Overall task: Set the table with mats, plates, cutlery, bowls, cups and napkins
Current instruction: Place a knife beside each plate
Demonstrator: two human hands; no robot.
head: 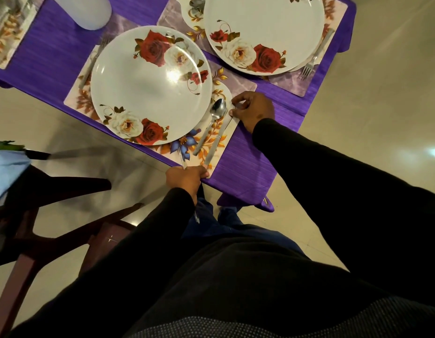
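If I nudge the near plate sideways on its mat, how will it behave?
The near plate looks glossy and rigid, so it would probably slide as one piece rather than flex. It overhangs the mat and nearly touches the spoon, so a push that way would likely shift the spoon. It looks breakable, and sits near the table edge.

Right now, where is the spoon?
The spoon lies on the floral mat just right of the near plate, beside a knife, between the person's two hands.
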